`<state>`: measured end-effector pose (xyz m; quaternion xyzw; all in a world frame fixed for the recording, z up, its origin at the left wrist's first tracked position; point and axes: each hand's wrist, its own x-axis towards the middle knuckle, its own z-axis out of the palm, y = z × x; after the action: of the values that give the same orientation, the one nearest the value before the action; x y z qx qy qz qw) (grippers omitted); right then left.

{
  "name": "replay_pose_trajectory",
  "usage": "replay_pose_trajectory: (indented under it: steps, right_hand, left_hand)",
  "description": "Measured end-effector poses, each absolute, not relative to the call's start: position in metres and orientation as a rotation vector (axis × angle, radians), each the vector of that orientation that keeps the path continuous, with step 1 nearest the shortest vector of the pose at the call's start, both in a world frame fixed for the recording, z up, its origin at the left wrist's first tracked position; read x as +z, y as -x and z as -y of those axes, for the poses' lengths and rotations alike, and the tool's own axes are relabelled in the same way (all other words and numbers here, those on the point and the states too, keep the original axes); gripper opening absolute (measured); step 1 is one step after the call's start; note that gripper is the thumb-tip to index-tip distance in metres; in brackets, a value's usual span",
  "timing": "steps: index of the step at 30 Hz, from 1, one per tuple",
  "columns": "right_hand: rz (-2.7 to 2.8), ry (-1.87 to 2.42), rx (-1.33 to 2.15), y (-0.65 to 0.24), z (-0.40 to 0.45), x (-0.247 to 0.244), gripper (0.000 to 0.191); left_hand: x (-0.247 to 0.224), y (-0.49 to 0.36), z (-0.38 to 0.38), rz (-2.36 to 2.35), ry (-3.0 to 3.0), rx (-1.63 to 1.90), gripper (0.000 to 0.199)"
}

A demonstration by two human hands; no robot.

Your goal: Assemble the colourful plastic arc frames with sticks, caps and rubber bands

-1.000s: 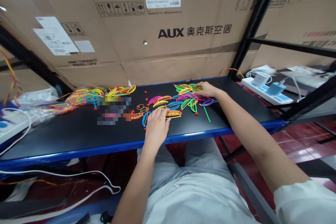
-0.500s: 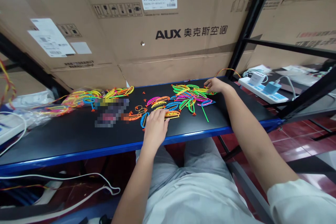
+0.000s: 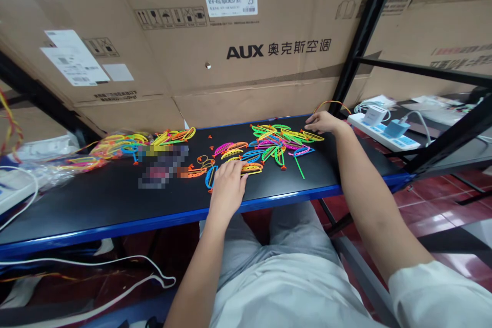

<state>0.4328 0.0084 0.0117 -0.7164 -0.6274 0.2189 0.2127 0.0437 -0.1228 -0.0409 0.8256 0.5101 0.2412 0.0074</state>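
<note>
My left hand (image 3: pixel 226 184) rests palm down at the near side of the scattered bow-shaped plastic pieces (image 3: pixel 274 148), its fingers touching or just beside an orange and yellow piece (image 3: pixel 252 167). The palm side is hidden, so I cannot tell whether these fingers grasp anything. My right hand (image 3: pixel 324 123) is at the far right end of the same pieces, fingers extended, slightly bent and released, near a yellow piece (image 3: pixel 313 136).

The pieces lie on the black tabletop (image 3: pixel 115 205), between and around my two hands, in green, yellow, magenta, blue and orange, several overlapping. A straight green stick (image 3: pixel 300 168) points toward the near edge. Left of my left hand I record a blue piece (image 3: pixel 208 177), an orange piece (image 3: pixel 197 172) and thin looped bands (image 3: pixel 205 161). Farther left is a clear bag (image 3: pixel 111 149) with more coloured pieces. A cardboard carton (image 3: pixel 246 79) stands behind.
</note>
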Motion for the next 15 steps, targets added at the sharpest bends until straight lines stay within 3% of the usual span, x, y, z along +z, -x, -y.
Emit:
replay_pose_trajectory:
  steps: [15]
  right_hand:
    - [1.899,2.025,0.487,-0.409,-0.019,0.001,0.008]
  left_hand:
    - [-0.040,-0.044,0.122,-1.572,-2.603,0.742,0.029]
